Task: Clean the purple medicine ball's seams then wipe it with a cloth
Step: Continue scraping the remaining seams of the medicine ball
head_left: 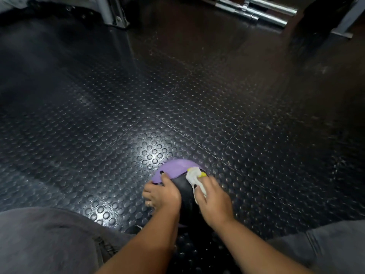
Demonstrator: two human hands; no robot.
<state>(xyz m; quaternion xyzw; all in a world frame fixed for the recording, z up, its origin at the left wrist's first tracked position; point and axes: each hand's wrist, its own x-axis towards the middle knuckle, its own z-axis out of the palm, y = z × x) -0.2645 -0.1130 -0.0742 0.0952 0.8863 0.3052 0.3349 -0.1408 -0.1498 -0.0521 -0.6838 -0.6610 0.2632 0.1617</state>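
Ball (175, 168) on the floor (118, 115) between the knees; left hand (163, 194) curls its fingers (165, 177) over it, right hand (214, 196) pinches the cloth (194, 176) against it. Probably heavy, smooth, apt to roll: best steadied from above

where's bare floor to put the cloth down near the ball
Widest bare patch: the studded floor ahead of the medicine ball, up to the barbells and frame leg. Floor left of the left hand and right of the right hand, which holds the cloth, is also free. Crowded between left knee and right knee.
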